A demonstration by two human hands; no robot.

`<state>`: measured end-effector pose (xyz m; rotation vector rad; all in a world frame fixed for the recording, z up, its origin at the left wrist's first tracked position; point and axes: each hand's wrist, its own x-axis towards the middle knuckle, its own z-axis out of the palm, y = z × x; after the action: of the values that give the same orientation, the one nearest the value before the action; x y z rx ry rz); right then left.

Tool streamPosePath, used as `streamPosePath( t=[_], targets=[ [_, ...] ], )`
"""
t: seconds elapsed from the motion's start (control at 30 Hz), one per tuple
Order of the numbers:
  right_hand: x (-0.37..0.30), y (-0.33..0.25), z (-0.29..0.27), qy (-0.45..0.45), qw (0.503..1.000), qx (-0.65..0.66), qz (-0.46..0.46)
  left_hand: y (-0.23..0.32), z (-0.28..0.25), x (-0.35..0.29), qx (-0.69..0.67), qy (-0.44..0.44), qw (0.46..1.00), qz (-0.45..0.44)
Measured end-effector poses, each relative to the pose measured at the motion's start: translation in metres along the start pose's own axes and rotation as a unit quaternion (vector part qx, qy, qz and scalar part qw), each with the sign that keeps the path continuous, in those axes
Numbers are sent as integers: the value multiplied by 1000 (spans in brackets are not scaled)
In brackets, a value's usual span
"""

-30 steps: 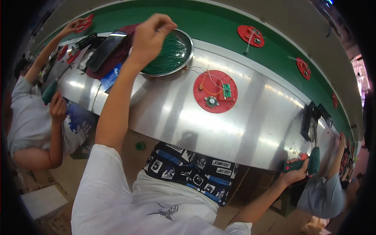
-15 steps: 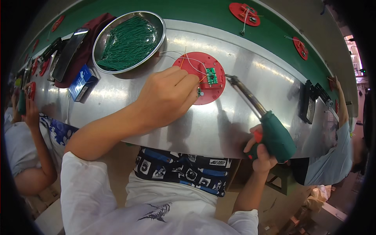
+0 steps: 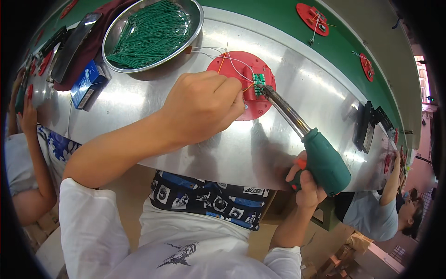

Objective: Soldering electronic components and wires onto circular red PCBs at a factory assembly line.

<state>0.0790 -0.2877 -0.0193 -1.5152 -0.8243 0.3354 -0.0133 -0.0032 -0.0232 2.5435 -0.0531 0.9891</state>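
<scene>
Person on my left: one, at the picture's edge, with a raised hand (image 3: 28, 116); most of the body is cut off.
Dark flat things: a few lie at the far left of the shiny metal table (image 3: 204, 153); they are too small and bent by the rim to name.
Blue box: one small blue box (image 3: 88, 83), just beside the bowl.
Metal bowl: one round metal bowl (image 3: 193, 28), full of thin green wires (image 3: 148, 32); too many to count.
My left hand: my left hand (image 3: 202, 107) is curled shut on the table, fingertips pinched at the left side of the red disc. I cannot see what they pinch; my knuckles hide it.
Red disc near me: one red disc (image 3: 227, 65), partly under my left hand. White and orange wires cross it.
Green board: one little green circuit board (image 3: 258, 83) sits on the red disc, just right of my fingertips.
Soldering iron: one soldering iron (image 3: 320, 160) with a fat green handle and a long metal rod. Its tip touches the green board.
My right hand: my right hand (image 3: 304, 183) is wrapped tight on the green handle, below the table edge.
More red discs: two red discs (image 3: 312, 13) (image 3: 367, 66) lie on the green belt (image 3: 344, 51) farther right, well apart.
Black stand: one dark thing (image 3: 363, 126) near the right edge; hard to make out.
Person on my right: one, low at the right edge, partly cut off.
</scene>
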Motion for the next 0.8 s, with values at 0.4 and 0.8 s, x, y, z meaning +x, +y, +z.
streamPosePath(
  t=[0.4,0.8],
  targets=[
    [12,-1,-4,19,994,89,65,0,-1,0,-3,-18,1000,-14],
    [11,3,-1,113,989,95,32,0,-2,1,-14,-20,999,-22]
  ],
)
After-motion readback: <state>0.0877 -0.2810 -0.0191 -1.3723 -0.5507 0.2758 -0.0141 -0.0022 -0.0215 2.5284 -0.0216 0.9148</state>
